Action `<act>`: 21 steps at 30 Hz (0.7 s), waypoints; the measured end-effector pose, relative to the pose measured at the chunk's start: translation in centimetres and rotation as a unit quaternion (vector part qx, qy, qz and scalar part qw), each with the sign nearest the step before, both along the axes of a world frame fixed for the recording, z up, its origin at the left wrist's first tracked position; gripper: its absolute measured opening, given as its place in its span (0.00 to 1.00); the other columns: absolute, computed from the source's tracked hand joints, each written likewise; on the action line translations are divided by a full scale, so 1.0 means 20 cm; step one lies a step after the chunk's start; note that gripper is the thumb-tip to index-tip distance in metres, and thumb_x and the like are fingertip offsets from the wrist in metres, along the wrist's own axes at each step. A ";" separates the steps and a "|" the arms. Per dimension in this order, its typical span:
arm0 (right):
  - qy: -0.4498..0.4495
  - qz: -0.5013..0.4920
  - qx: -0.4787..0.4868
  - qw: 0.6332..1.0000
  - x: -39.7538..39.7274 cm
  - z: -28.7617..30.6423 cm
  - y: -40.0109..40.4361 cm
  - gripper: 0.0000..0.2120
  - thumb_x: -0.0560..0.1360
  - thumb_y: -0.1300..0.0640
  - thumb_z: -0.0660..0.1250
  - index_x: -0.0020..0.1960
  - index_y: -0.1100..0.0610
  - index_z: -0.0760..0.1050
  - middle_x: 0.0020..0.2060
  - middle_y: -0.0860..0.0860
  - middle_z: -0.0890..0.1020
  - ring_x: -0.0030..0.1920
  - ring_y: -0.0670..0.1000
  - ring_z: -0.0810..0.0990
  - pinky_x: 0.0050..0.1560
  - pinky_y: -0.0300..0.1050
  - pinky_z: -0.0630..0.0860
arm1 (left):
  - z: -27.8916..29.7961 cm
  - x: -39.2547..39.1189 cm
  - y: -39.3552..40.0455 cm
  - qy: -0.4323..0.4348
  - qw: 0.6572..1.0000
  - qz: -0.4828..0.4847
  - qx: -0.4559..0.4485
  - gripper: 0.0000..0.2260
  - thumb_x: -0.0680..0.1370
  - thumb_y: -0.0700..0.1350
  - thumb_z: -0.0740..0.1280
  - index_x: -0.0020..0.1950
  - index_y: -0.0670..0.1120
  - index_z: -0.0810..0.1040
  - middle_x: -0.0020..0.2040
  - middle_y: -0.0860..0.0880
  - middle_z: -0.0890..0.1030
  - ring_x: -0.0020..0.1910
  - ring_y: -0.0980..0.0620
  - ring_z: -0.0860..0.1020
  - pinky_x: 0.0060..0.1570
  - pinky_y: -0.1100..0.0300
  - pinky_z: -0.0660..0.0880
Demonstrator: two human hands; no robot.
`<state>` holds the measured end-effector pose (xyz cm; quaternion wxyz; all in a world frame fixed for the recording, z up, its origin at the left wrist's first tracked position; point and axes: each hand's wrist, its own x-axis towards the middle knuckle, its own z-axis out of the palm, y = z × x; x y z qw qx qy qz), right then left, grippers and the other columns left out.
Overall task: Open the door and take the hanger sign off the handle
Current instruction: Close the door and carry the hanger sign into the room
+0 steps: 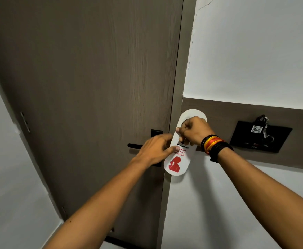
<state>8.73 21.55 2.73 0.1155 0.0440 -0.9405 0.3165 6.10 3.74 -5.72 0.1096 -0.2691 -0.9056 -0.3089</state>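
A grey-brown wooden door (86,87) fills the left and middle of the head view and looks closed against its frame. Its black lever handle (134,146) sticks out to the left, partly hidden behind my left hand (154,150). A white hanger sign (176,166) with red "do not disturb" print and a red figure hangs over the door's edge. My left hand touches the sign's left side with thumb and fingers. My right hand (194,131), with bracelets on the wrist, pinches the sign near its upper hole.
To the right of the door runs a brown wall strip (246,112) carrying a black key-card holder (260,136) with a key tag in it. White wall (255,51) lies above and below. Door hinges (25,122) sit at the left edge.
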 end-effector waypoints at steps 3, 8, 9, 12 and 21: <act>0.016 0.023 -0.039 0.999 0.09 0.05 -0.01 0.13 0.80 0.55 0.71 0.37 0.57 0.85 0.32 0.52 0.88 0.33 0.51 0.87 0.35 0.47 0.84 | -0.04 0.02 0.04 -0.090 0.987 -0.022 0.132 0.11 0.82 0.55 0.69 0.58 0.51 0.82 0.52 0.52 0.88 0.49 0.55 0.87 0.52 0.47 0.86; 0.032 0.025 -0.295 0.955 0.34 -0.01 0.25 0.06 0.80 0.57 0.72 0.50 0.59 0.85 0.40 0.57 0.89 0.31 0.53 0.82 0.26 0.41 0.77 | -0.06 0.03 0.10 -0.152 0.943 -0.047 0.291 0.07 0.83 0.46 0.70 0.53 0.44 0.85 0.49 0.49 0.89 0.47 0.54 0.88 0.48 0.54 0.85; 0.046 -0.001 -0.292 0.955 0.37 -0.05 0.32 0.06 0.79 0.57 0.72 0.51 0.60 0.85 0.41 0.58 0.89 0.31 0.53 0.83 0.25 0.41 0.77 | -0.05 0.04 0.12 -0.157 0.939 -0.054 0.301 0.06 0.83 0.45 0.70 0.52 0.43 0.85 0.49 0.49 0.89 0.45 0.56 0.87 0.45 0.58 0.84; 0.027 -0.044 -0.268 0.962 0.42 -0.19 0.57 0.08 0.79 0.58 0.73 0.55 0.61 0.84 0.46 0.60 0.88 0.32 0.53 0.83 0.24 0.39 0.78 | -0.05 0.09 0.28 -0.189 0.929 -0.086 0.305 0.07 0.82 0.42 0.70 0.53 0.38 0.84 0.51 0.38 0.88 0.46 0.50 0.85 0.45 0.53 0.82; -0.032 -0.041 -0.263 0.964 0.69 -0.43 1.29 0.05 0.79 0.57 0.73 0.51 0.58 0.86 0.43 0.56 0.87 0.37 0.52 0.82 0.29 0.43 0.79 | -0.10 0.35 1.01 -0.251 0.937 -0.145 0.194 0.09 0.83 0.43 0.69 0.55 0.37 0.84 0.53 0.43 0.89 0.46 0.50 0.86 0.46 0.55 0.83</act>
